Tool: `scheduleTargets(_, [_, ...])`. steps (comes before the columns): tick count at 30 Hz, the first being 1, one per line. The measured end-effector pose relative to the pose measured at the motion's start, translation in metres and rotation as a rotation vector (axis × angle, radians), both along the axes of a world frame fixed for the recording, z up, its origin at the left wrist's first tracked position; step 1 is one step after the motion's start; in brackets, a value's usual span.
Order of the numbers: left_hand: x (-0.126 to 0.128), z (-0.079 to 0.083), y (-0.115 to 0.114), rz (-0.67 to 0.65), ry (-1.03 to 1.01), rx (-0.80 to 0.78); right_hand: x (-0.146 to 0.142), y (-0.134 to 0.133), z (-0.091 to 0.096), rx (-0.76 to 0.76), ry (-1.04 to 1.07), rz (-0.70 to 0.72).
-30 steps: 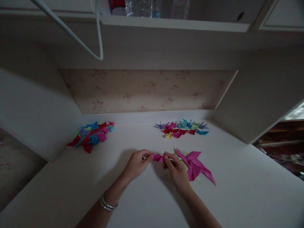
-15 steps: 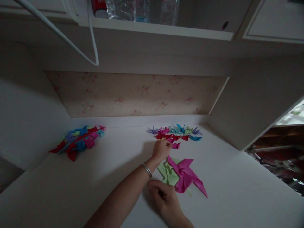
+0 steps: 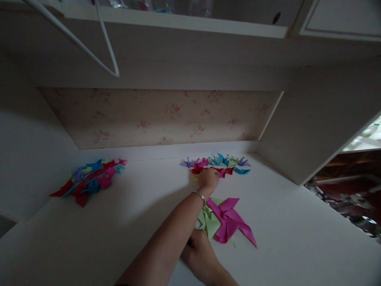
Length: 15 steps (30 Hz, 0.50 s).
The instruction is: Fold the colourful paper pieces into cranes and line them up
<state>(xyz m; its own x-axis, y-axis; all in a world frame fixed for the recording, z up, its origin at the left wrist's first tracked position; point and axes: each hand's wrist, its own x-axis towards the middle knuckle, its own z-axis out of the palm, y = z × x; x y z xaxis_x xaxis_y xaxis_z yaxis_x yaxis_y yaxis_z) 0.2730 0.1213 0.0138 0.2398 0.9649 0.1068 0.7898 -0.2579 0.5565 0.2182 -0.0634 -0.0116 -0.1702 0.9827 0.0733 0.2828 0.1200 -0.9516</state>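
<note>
My left hand (image 3: 209, 179), with a silver bangle at its wrist, reaches to the row of small folded paper pieces at the back right. Its fingers are curled around a magenta folded paper piece (image 3: 222, 174), mostly hidden behind the hand. Just beyond lie red paper pieces (image 3: 229, 171), a blue one (image 3: 242, 171) and several paper cranes (image 3: 218, 159). My right hand (image 3: 201, 252) is closed low on the white surface, partly behind my left forearm; anything in it is hidden. Beside it lie a magenta paper pinwheel (image 3: 229, 217) and a light green one (image 3: 209, 222).
A heap of colourful folded paper (image 3: 92, 180) lies at the back left. White side panels (image 3: 321, 119) flank the white surface (image 3: 119, 238). Overhead are a shelf edge (image 3: 178, 23) with plastic bottles (image 3: 202, 7) and a hanging white cable (image 3: 110, 51).
My left hand has moved slightly back and right, and the magenta piece has shifted with it. My right hand has come closer beneath my left forearm. The view has tipped a little downward.
</note>
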Motion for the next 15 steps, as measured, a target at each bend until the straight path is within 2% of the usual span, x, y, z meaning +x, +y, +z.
scheduleTargets(7, [-0.0008,-0.0036,0.0028,0.021,0.06,-0.034,0.0002,0.001,0.0,-0.038,-0.053,-0.006])
scheduleTargets(15, [-0.0063,0.0025,-0.0011,0.005,0.079,-0.064,0.0016,0.0017,-0.0041,-0.043,-0.117,0.004])
